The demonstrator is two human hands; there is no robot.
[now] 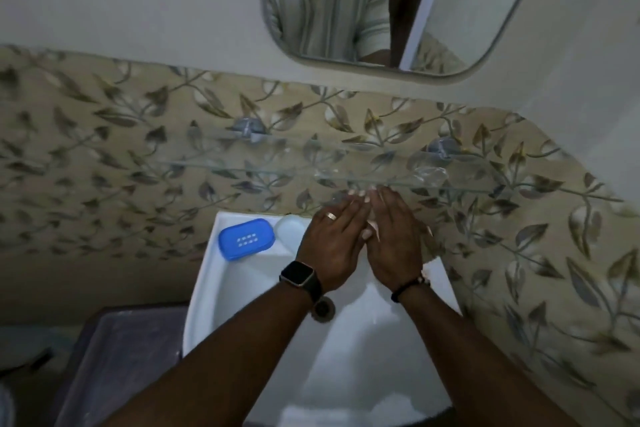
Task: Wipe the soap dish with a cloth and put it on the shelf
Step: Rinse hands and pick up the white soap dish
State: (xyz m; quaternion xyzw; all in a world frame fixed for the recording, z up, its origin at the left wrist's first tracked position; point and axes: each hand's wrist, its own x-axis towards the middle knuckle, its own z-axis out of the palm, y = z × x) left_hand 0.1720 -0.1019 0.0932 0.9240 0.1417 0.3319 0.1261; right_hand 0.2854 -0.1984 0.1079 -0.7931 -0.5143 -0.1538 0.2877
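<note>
The blue soap dish (246, 238) lies on the back left corner of the white sink (207, 291), with a pale round soap (290, 229) beside it. A glass shelf (242, 170) runs along the leaf-patterned wall above the sink. My left hand (332, 243), with a ring and a watch, and my right hand (394, 241), with a dark bracelet, hover side by side over the back of the sink, just under the shelf's edge. Their fingers are straight and nearly touching. A small pale patch shows between them; I cannot tell what it is. No cloth is plainly visible.
A clear object (429, 174) rests on the right part of the shelf. A mirror (485, 28) hangs above. The drain (325, 309) shows below my left wrist. A dark grey bin or lid (117, 357) stands left of the sink.
</note>
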